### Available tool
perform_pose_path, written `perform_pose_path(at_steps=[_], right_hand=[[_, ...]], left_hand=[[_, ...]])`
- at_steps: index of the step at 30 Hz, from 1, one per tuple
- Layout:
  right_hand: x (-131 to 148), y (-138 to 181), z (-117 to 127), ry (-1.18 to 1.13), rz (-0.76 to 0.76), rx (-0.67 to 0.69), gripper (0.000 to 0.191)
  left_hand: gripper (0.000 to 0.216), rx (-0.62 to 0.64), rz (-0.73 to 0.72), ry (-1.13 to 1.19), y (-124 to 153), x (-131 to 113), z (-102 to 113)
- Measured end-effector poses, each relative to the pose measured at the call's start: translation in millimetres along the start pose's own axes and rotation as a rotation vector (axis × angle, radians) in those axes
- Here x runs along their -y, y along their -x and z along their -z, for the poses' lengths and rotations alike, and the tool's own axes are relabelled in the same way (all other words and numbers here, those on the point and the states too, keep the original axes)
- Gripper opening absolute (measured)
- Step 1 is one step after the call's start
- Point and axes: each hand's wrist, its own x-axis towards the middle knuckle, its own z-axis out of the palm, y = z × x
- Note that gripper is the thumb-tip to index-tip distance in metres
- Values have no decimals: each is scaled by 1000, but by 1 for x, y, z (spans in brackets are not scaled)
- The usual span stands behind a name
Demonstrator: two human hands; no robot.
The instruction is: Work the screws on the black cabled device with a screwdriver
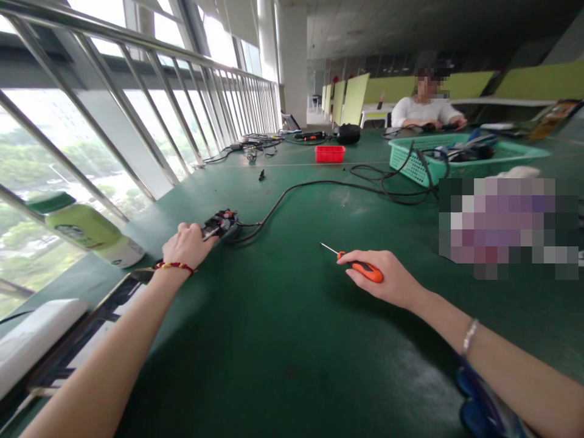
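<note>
Green table [283,340], pale bottle [86,228] lying far left. Got the left hand [187,246] closed on a small black gadget [221,224], cable [292,190] snaking off right. Then the right hand [387,280] wrapped round an orange screwdriver [360,267], tip well apart from the gadget. Looks barely started, tool not on it yet.

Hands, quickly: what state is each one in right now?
Left hand: closed on the small black device at the cable's end.
Right hand: closed around the orange screwdriver.
</note>
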Motion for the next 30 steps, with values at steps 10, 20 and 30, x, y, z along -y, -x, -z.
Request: perform_pose_path(at_steps=[10, 20, 30], right_hand=[[-4, -1, 0, 20, -19, 32, 22], [-2, -1, -1, -1, -11, 4, 21], [-3, -1, -4, 46, -34, -29, 22]], left_hand=[[38, -337, 76, -97, -4, 22, -13], [31, -432, -42, -169, -8, 23, -22], [34, -454, -216, 109, 0, -28, -2]])
